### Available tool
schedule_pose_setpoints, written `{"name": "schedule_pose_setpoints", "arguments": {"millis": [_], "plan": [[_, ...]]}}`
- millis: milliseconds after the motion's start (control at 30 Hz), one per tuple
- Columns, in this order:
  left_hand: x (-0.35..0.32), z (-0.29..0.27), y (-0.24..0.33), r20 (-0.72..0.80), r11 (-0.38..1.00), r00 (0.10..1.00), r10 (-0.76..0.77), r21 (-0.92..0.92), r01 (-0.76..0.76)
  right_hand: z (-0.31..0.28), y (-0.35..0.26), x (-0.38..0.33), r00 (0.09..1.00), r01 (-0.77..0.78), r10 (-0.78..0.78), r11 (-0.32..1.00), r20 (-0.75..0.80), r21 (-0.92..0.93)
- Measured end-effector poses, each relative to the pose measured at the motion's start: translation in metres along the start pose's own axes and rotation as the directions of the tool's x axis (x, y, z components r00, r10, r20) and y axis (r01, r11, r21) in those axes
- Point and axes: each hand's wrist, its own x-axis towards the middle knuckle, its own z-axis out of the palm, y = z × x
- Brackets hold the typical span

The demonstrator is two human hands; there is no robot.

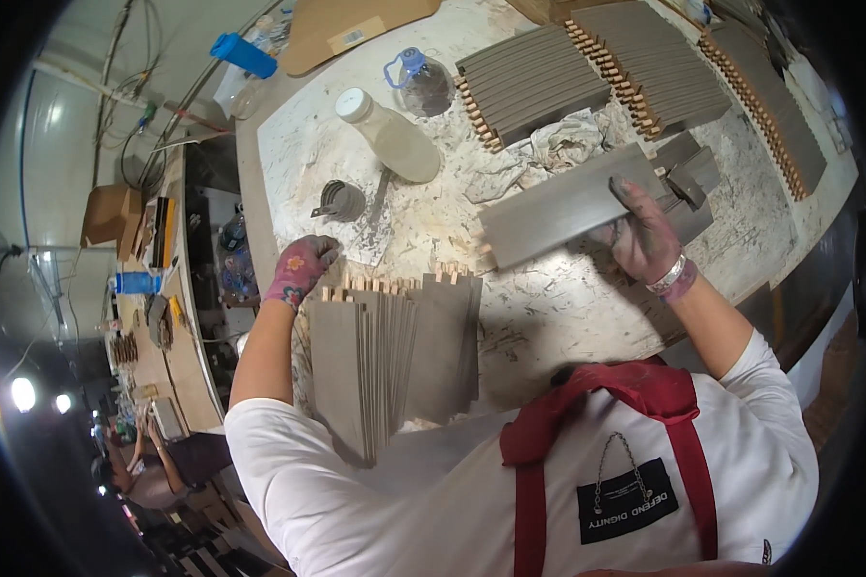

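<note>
Directions are taken from picture centre. The right hand point(645, 229), at 2 o'clock, grips a single grey plate point(560, 213) near its right end, thumb laid over the upper face. The plate lies slantwise at 1 to 2 o'clock, with a dark metal fixture point(685, 185) just beyond its right end. The left hand point(300, 269), at 9 o'clock, has its fingers curled beside the tabbed ends of a plate bundle point(366, 365) at 7 o'clock; whether it holds anything cannot be told. Further plate stacks point(534, 82) stand at 1 to 2 o'clock, beyond a crumpled rag point(563, 142).

Assessment: the step in hand appears to be single-plate handling. The next move would call for a steady grip, with the plate's edges kept clear of the fixture.
</note>
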Motion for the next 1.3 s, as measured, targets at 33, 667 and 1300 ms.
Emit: {"name": "schedule_pose_setpoints", "arguments": {"millis": [33, 667, 1300], "plan": [[0.006, 0.019, -0.010, 0.004, 1.000, 1.000, -0.020, -0.009, 0.020, 0.013, 0.005, 0.001, 0.999, 0.041, -0.039, 0.998, 0.030, -0.053], [-0.022, -0.055, 0.085, -0.329, 0.854, 0.889, -0.318, -0.507, 0.118, 0.002, 0.009, 0.015, 0.966, -0.053, 0.057, 0.998, 0.252, -0.020], [-0.032, -0.094, 0.217, -0.442, 0.929, 0.871, 0.214, -0.183, -0.322, 0.010, -0.007, -0.006, 0.968, 0.026, -0.023, 1.000, 0.250, -0.010]]}}
